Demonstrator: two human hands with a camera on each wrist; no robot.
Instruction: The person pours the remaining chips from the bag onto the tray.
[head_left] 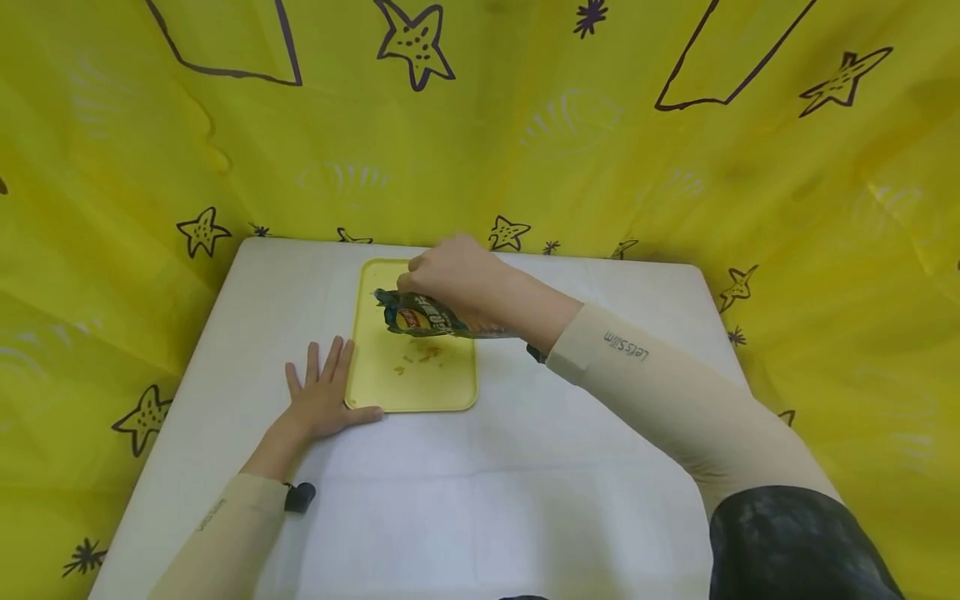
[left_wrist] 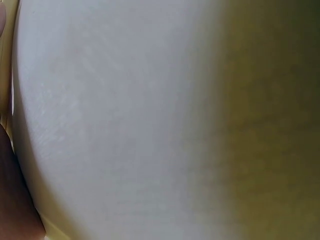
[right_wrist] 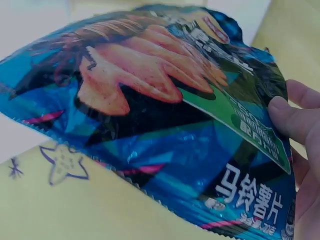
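My right hand (head_left: 459,275) grips a crinkled blue potato chip bag (head_left: 423,317) above the yellow tray (head_left: 450,390). In the right wrist view the bag (right_wrist: 150,140) shows ridged chips printed on its front, with thumb and fingers pinching it at the right edge. Small broken chips (head_left: 427,353) lie on the tray below the bag. My left hand (head_left: 321,402) rests with fingers spread at the tray's lower left corner, its thumb along the near edge. The left wrist view is mostly a blurred pale surface, with a strip of skin (left_wrist: 17,200) at the left.
A white-covered table (head_left: 585,467) lies beneath the tray. A yellow curtain (head_left: 480,142) with drawn starfish hangs behind the table and along both sides.
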